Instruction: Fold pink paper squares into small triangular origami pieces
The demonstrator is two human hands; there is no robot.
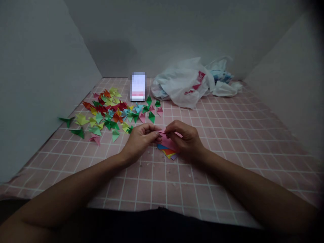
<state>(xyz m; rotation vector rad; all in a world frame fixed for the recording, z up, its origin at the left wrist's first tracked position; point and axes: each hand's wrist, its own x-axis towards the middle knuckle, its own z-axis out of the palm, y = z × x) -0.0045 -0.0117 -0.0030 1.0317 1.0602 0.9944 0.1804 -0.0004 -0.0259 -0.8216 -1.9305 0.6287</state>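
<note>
My left hand [141,139] and my right hand [185,137] meet over the middle of the pink checked cloth [227,141]. Both pinch a pink sheet of paper [168,141] between fingertips, its edge folded between them. Under the pink sheet lies a small stack of coloured paper squares [168,152], with blue, orange, yellow and purple corners showing. A scatter of several folded paper pieces [111,113] in green, red, yellow, blue and pink lies to the left and behind my left hand.
A phone [138,86] stands upright at the back centre. Crumpled white plastic bags [192,82] lie at the back right. Grey walls close in the left, back and right sides. Small crumbs dot the cloth near the hands.
</note>
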